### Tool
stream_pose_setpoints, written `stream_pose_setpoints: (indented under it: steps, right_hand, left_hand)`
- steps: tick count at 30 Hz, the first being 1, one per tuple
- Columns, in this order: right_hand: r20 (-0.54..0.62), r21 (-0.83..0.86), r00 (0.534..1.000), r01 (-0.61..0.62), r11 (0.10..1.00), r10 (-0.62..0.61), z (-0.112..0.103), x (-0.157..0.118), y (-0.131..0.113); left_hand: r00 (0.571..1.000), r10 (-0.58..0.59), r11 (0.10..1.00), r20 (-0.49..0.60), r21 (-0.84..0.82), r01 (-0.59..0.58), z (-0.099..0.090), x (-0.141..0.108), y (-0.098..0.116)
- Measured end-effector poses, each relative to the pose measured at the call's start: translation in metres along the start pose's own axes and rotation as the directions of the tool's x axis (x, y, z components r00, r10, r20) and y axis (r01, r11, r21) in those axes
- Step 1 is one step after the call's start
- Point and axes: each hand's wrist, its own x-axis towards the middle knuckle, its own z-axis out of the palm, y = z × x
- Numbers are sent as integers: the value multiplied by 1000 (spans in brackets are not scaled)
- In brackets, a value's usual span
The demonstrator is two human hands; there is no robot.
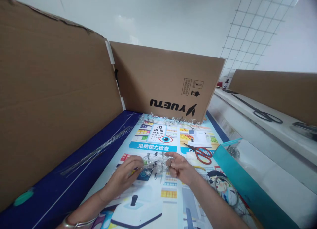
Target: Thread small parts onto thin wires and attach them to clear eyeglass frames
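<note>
Between my two hands, above the printed sheet [170, 186], is a small wire piece [155, 164] with clear bead-like knobs and dark bits; its exact kind cannot be made out. My left hand [128, 171] pinches its left side with curled fingers. On its right side, my right hand [180, 168] grips it between thumb and forefinger. Red-handled scissors [203, 155] lie on the sheet, beyond and to the right of my right hand. Similar beaded wire pieces [170, 120] sit in a row at the far end of the sheet.
Long thin wires [99, 149] lie on the blue surface at left. Cardboard panels [160, 73] stand at left and back. At right are a teal-edged box [247, 179], a wire coil [226, 191], and a white ledge holding black scissors [266, 116].
</note>
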Motion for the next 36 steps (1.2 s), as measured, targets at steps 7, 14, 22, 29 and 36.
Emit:
stream_pose_setpoints:
  steps: [7,14,22,29,36]
  right_hand:
    - [-87,-64,996,-9,998,3,6,2,3]
    - [-129,-125,991,16,992,-32,7,4,4]
    - [-177,-142,984,-4,990,-22,10,5,3]
    - [-242,-279,967,15,960,-85,8,6,13]
    - [-266,-453,949,31,891,-168,8,8,22]
  left_hand:
    - [999,-45,998,10,-33,46,-2,-1,-7]
    - [994,-102,994,27,-37,103,-6,1,-7]
    - [988,-141,989,63,-31,143,-4,-1,-10]
    - [993,-112,993,38,-37,113,-7,1,-4]
    - [998,-62,998,-19,18,62,-5,-1,-6]
